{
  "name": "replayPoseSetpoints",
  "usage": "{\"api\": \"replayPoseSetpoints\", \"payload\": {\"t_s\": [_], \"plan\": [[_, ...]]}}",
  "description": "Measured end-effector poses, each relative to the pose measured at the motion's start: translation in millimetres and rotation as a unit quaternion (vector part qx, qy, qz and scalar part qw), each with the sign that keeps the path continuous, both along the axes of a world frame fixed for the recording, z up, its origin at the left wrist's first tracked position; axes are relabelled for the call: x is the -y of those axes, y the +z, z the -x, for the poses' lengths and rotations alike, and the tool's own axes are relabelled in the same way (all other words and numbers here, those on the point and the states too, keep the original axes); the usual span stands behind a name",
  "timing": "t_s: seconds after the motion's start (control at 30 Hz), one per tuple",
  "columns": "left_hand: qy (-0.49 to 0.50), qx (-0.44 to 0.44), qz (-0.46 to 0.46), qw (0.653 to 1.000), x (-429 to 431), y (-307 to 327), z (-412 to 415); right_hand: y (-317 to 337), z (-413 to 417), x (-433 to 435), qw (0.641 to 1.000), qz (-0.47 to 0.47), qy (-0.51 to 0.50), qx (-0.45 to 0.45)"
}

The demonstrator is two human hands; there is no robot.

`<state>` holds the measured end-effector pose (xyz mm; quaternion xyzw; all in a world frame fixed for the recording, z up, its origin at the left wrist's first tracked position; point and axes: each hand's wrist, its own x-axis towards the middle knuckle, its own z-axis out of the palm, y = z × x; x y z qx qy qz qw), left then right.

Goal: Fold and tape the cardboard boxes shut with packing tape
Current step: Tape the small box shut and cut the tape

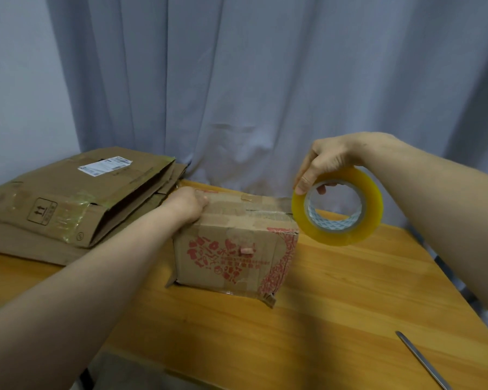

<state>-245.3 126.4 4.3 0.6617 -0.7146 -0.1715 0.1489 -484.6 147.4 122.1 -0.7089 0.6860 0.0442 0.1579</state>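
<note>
**Containers**
- One small cardboard box (pixel 231 249) stands on the wooden tabletop (pixel 350 291), near its centre. All flaps are down, so any contents are hidden.
- A stack of flattened cardboard boxes (pixel 68 198) lies at the far left of the tabletop, just beside the small cardboard box. The open end of the top carton gapes slightly.

**Grips**
- The left grip (pixel 190 202) is on the top far-left corner of the small cardboard box, fingers curled onto it.
- The right grip (pixel 327 161) holds the packing tape roll (pixel 372 215) in the air, just beside the upper right corner of the box. The thumb lies on the roll's side face and a fingertip shows inside the core.

**Markings**
- The box front carries a red printed pattern and rows of red characters, too small to read.
- The top flattened carton bears a white shipping label (pixel 104 165), its text illegible, and a black framed two-arrow symbol.

**Materials and shapes**
- The box is brown corrugated board, worn and torn at the lower corners, with strips of old tape across the top and front.
- The tape roll is a translucent yellow ring on a patterned white core.
- The flattened cartons show glossy tape remnants.
- A slender metal tool (pixel 423 361) lies at the near right of the tabletop.
- A pale pleated curtain (pixel 237 80) hangs behind.
</note>
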Motion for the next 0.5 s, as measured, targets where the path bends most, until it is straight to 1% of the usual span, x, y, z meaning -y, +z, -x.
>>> {"api": "replayPoseSetpoints", "payload": {"t_s": [0.1, 0.2, 0.3, 0.37, 0.4, 0.43, 0.5], "plan": [[0.062, -0.059, 0.005, 0.996, 5, -13, -8, -2, -3, 1, 1.0, 0.004, 0.006, 0.008], [0.079, -0.073, -0.002, 0.994, 7, -22, -12, -1, -7, 3, 1.0, 0.008, 0.01, 0.013], [0.075, -0.067, 0.017, 0.995, 11, -20, -10, 0, -7, 5, 1.0, 0.004, 0.007, 0.003], [0.066, -0.037, 0.02, 0.997, 11, -17, -10, -2, -7, 4, 1.0, 0.003, 0.004, 0.004], [0.061, -0.009, 0.021, 0.998, 11, -15, -8, -2, -6, 4, 1.0, 0.006, 0.004, 0.009], [0.052, 0.036, 0.028, 0.998, 10, -13, -6, -3, -4, 3, 1.0, 0.009, 0.004, 0.013], [0.017, 0.136, 0.079, 0.987, 8, -5, 4, -3, -1, 1, 1.0, 0.014, 0.0, 0.017]]}}
